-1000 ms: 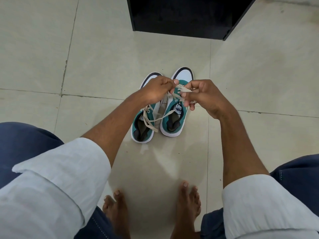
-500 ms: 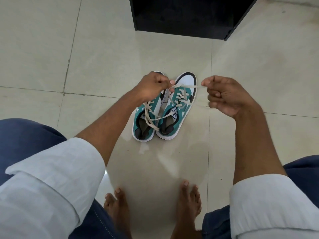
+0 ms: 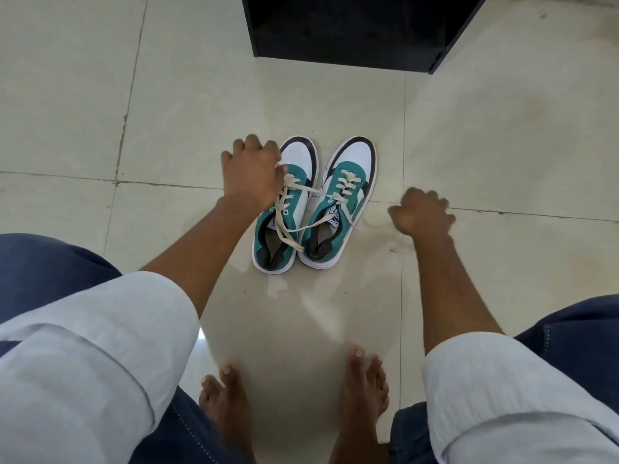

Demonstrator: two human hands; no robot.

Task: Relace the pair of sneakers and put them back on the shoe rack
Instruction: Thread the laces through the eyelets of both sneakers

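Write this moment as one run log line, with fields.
left hand: over left sneaker | right hand: fisted, apart | laces: untied | sneakers: on floor

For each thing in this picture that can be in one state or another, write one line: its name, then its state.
Left sneaker: upright on the floor, laced, lace ends loose and untied.
Right sneaker: upright on the floor beside it, laced, ends untied.
Laces: one strand crosses from shoe to shoe.
Left hand: curled at the left sneaker's laces; grip unclear.
Right hand: loosely curled, clear of the shoes; a lace in it cannot be seen.
Black cabinet: closed or open, cannot tell.
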